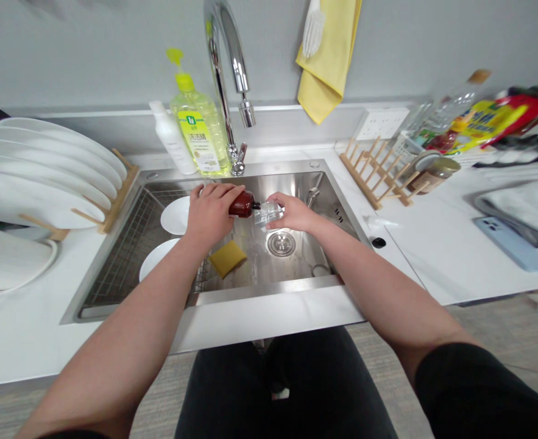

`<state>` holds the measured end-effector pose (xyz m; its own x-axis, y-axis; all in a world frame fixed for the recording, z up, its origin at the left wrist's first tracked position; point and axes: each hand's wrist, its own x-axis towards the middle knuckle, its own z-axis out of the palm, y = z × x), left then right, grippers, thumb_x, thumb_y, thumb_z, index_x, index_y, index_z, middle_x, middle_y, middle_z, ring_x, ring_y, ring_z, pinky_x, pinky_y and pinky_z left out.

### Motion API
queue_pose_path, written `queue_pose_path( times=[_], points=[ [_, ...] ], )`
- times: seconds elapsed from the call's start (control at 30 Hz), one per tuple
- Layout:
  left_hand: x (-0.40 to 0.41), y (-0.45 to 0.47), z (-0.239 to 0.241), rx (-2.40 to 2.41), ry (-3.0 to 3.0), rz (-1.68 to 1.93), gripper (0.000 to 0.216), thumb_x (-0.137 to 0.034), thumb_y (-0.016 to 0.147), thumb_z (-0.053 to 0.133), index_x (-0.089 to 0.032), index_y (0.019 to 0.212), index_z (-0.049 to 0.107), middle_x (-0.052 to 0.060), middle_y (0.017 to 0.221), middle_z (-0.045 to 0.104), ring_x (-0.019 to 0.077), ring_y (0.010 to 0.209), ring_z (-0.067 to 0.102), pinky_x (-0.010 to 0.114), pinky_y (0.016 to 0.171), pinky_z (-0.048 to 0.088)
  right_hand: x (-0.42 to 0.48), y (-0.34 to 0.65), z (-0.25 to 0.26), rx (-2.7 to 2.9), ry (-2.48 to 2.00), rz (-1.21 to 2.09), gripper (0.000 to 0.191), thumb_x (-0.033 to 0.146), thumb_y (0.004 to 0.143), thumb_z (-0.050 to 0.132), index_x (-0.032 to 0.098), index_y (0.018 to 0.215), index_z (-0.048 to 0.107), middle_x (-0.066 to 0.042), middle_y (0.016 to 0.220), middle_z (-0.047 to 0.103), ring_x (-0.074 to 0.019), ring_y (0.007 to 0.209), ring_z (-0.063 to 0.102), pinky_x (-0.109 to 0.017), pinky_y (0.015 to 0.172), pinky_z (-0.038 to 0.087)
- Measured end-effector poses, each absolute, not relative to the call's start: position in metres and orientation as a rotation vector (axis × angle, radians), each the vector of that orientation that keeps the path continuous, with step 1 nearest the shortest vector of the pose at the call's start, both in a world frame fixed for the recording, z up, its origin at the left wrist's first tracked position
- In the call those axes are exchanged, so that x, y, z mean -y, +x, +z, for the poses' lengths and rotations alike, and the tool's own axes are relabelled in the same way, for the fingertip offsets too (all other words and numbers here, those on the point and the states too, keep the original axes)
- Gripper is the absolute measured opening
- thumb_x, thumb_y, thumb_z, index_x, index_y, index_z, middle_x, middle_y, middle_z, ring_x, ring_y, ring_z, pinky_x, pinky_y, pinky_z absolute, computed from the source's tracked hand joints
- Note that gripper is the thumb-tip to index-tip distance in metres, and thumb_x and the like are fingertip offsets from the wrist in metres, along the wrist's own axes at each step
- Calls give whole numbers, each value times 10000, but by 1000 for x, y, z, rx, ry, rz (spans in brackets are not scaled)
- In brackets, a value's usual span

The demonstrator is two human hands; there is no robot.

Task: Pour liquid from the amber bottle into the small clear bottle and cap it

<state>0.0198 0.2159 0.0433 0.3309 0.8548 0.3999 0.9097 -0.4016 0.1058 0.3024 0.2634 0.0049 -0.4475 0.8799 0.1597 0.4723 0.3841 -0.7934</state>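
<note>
Over the steel sink (296,189), my left hand (210,214) is shut around a dark red-brown bottle (242,205), which lies on its side with its narrow black neck pointing right. My right hand (291,212) grips a small clear glass bottle (269,214), its mouth facing the dark neck. The two are touching or nearly so; I cannot tell which. Below my left hand, a yellow sponge (227,258) lies in the sink. Two white plates (174,215) rest partly under my left hand and forearm.
A chrome faucet (225,61) rises behind the sink, beside a green-yellow dish soap bottle (200,128). White plates stand in a wooden rack (117,189) at left. A wooden rack (373,174), a jar, and a phone (513,242) occupy the right counter.
</note>
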Motion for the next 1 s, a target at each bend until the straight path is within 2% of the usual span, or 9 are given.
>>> queue_pose_path(
  times=[0.17,0.5,0.77,0.87,1.0],
  points=[
    [-216,20,43,1637,-2443,-611,805,-173,909,699,-371,1685,610,87,1631,706,413,1494,595,633,1311,310,-263,303,6,2072,-1152,926,655,377,626,1015,238,1201,733,-51,1155,796,-327,1084,734,-430,981,554],
    [-216,20,42,1625,-2422,-631,750,-178,904,709,-321,1639,651,93,1611,720,404,1477,612,618,1288,350,-264,303,5,2060,-1141,927,654,423,626,1006,247,1193,731,-39,1138,799,-320,1061,721,-424,968,550],
    [-220,19,38,1744,-2444,-694,827,-169,837,760,-292,1646,641,102,1603,725,404,1442,641,568,1208,470,-268,304,-2,1986,-1048,995,630,430,665,1003,258,1193,706,-42,1156,765,-310,1082,716,-466,1035,555],
    [-225,16,33,1764,-2477,-820,828,-210,807,820,-269,1618,665,117,1547,753,408,1388,680,557,1198,508,-271,303,-8,1935,-1012,1050,638,420,664,1009,270,1197,694,-28,1127,748,-296,1065,702,-467,1031,565],
    [-235,13,21,1818,-2522,-1256,886,-250,691,944,-242,1543,700,99,1464,790,378,1309,740,513,1194,556,-274,303,-12,1859,-947,1107,670,403,641,1035,264,1197,686,-20,1103,729,-283,1052,684,-461,1015,572]
  ],
)
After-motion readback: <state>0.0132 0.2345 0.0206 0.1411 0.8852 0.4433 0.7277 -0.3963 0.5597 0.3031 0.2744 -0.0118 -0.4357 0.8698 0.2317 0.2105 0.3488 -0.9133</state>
